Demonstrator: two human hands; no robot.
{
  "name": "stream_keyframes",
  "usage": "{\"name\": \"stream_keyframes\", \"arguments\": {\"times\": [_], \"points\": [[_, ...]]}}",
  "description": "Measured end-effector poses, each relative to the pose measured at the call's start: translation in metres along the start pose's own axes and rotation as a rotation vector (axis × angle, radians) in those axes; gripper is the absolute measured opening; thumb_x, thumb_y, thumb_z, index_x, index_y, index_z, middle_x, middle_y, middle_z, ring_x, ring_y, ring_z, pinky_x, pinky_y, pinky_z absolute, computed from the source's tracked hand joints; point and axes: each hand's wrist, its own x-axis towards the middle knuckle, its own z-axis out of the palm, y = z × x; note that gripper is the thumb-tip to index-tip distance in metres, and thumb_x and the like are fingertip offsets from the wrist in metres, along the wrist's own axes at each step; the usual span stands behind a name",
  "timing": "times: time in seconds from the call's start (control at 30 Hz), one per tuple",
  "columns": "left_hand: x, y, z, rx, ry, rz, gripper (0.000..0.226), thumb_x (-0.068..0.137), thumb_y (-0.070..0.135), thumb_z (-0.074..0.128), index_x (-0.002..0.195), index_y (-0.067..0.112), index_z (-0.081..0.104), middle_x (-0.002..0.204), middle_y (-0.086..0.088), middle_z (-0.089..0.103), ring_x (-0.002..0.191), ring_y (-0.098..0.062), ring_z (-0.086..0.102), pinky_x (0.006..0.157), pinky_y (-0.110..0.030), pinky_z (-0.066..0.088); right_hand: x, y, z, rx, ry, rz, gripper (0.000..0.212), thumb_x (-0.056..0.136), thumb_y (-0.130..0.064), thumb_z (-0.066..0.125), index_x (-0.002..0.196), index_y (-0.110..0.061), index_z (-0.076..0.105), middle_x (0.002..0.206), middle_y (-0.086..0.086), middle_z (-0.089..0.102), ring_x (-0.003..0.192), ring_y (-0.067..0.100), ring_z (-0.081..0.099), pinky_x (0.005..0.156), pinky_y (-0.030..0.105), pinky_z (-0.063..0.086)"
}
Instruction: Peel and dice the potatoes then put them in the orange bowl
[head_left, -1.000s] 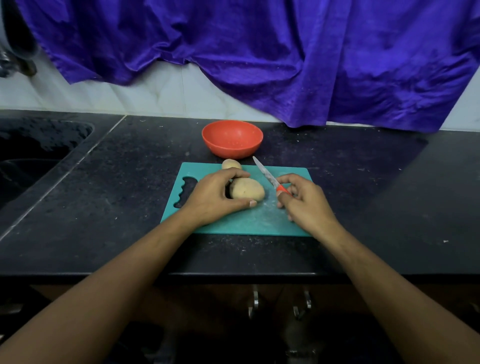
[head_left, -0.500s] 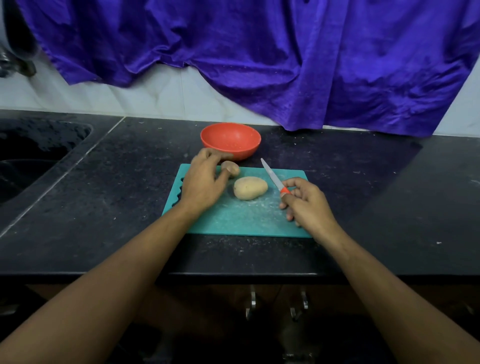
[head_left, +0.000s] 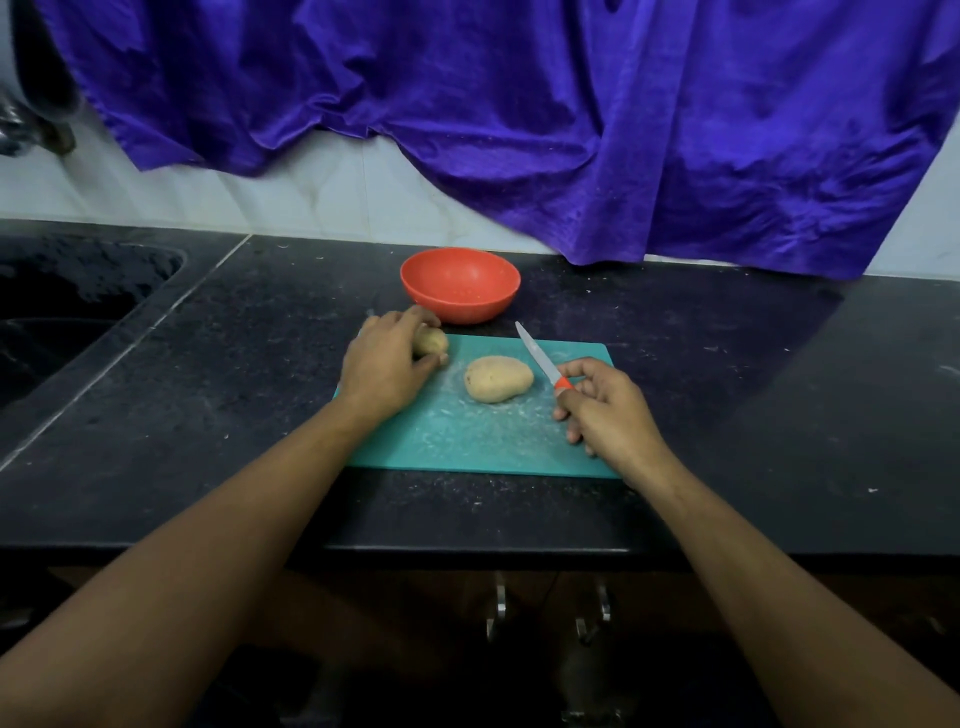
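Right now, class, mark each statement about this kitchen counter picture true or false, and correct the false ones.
1. The left hand grips the smaller potato at the cutting board's far left corner. True.
2. The orange bowl holds diced potato. False: no potato shows in the orange bowl.
3. The right hand holds the knife by its orange handle. True.
4. The larger potato is cut in half. False: it lies whole on the cutting board, between the hands.

Glossy speckled stone counter (head_left: 727, 395), matt plastic cutting board (head_left: 467, 441), crinkled purple cloth (head_left: 571, 130).
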Motion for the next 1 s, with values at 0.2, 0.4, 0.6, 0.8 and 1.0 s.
{"name": "stream_keyframes", "arguments": {"times": [0.2, 0.4, 0.6, 0.8, 1.0], "points": [[-0.012, -0.028, -0.023, 0.060, 0.063, -0.121, 0.039, 0.089, 0.046, 0.072, 0.123, 0.031, 0.060, 0.118, -0.003, 0.066, 0.113, -0.032, 0.052, 0.086, -0.046, 0.045, 0.004, 0.001, 0.001, -0.003, -0.010, 0.004, 0.017, 0.099, -0.012, 0.059, 0.108, -0.026, 0.065, 0.081, 0.006, 0.073, 0.049, 0.009, 0.057, 0.039, 0.024, 0.037], [-0.017, -0.017, -0.021, 0.100, 0.043, -0.100, 0.052, 0.092, 0.045, 0.066, 0.142, 0.034, 0.054, 0.144, -0.003, 0.052, 0.131, -0.032, 0.040, 0.100, -0.052, 0.040, 0.003, 0.001, 0.000, 0.012, -0.015, 0.014, 0.018, 0.099, -0.012, 0.060, 0.108, -0.027, 0.065, 0.081, 0.006, 0.073, 0.051, 0.010, 0.058, 0.040, 0.025, 0.039], [-0.023, 0.030, -0.019, -0.127, 0.044, 0.366, 0.044, 0.095, 0.046, 0.061, 0.136, 0.029, 0.059, 0.134, 0.008, 0.059, 0.121, -0.014, 0.050, 0.100, -0.041, 0.045, 0.004, 0.002, -0.001, 0.060, -0.021, 0.034, 0.018, 0.099, -0.012, 0.059, 0.112, -0.024, 0.065, 0.080, 0.005, 0.073, 0.051, 0.011, 0.058, 0.040, 0.025, 0.039], [-0.016, 0.052, 0.013, -0.109, -0.238, 0.360, 0.071, 0.082, 0.052, 0.075, 0.145, 0.027, 0.052, 0.140, 0.003, 0.059, 0.125, -0.020, 0.050, 0.108, -0.042, 0.041, 0.005, 0.005, -0.006, 0.240, -0.041, 0.047, 0.015, 0.101, -0.005, 0.056, 0.114, -0.007, 0.062, 0.075, 0.011, 0.067, 0.047, 0.013, 0.052, 0.036, 0.024, 0.037], [-0.021, 0.041, 0.018, -0.859, -0.234, 0.067, 0.033, 0.095, 0.031, 0.072, 0.127, 0.028, 0.064, 0.124, 0.009, 0.069, 0.117, -0.011, 0.064, 0.098, -0.032, 0.055, 0.005, 0.002, -0.009, 0.314, -0.032, 0.092, 0.010, 0.099, -0.006, 0.049, 0.102, -0.013, 0.055, 0.067, 0.004, 0.057, 0.043, 0.012, 0.040, 0.035, 0.022, 0.026]]}}
